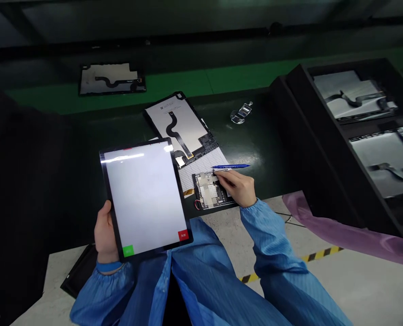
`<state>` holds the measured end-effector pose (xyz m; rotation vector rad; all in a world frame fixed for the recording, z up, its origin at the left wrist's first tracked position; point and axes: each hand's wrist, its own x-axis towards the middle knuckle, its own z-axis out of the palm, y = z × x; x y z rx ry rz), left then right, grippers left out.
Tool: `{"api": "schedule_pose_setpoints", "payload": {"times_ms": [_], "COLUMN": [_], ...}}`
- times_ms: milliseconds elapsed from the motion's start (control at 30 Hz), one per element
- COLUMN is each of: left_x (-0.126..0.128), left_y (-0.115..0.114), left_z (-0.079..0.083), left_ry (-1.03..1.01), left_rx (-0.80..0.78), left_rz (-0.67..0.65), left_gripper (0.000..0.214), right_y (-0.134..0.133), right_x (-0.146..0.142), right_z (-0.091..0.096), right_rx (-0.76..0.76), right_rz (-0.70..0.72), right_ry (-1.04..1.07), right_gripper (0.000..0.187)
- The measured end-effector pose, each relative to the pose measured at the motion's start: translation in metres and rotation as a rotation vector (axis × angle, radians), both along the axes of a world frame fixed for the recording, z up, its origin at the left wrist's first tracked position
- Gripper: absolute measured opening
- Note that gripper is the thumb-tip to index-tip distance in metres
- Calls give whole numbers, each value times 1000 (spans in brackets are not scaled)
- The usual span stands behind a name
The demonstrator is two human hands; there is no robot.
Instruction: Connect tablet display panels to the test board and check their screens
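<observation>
My left hand (105, 233) is closed on the left edge of a tablet screen (145, 194), held tilted over the table's front edge. The display is lit white, with a green box and a red box in its lower corners. My right hand (239, 185) has its fingertips pinched at the upper edge of an open tablet circuit board (208, 190); whatever lies between them is too small to make out. Tape strips cross this board, and a red wire loops out at its left. A blue pen (231, 166) lies just behind my right fingers, by a gridded paper sheet (216, 157).
Another display panel (187, 129) lies back-up behind the lit screen, its black flex cable showing. A further panel (109, 81) rests at the back left. Clear ring-like pieces (242, 113) sit at the back. On the right stands a black foam tray (337, 149) with panels inside.
</observation>
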<state>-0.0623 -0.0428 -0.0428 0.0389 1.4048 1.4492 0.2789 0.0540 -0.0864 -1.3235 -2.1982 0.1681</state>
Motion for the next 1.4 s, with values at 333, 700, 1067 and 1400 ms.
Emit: {"api": "schedule_pose_setpoints", "payload": {"times_ms": [333, 700, 1067, 1400], "left_x": [13, 1, 13, -18], "left_y": [0, -8, 2, -25], "left_z": [25, 22, 35, 18], "left_ry": [-45, -63, 11, 871], "left_rx": [-60, -92, -220, 326], "left_rz": [101, 95, 156, -453], "left_gripper": [24, 35, 23, 11], "right_y": [-1, -2, -12, -19], "right_x": [-4, -4, -19, -105], "right_z": [-6, -5, 18, 59], "right_rx": [64, 53, -68, -520], "right_rz": [-40, -47, 21, 605], "right_ry": [26, 4, 127, 632], "right_gripper": [23, 23, 22, 20]}}
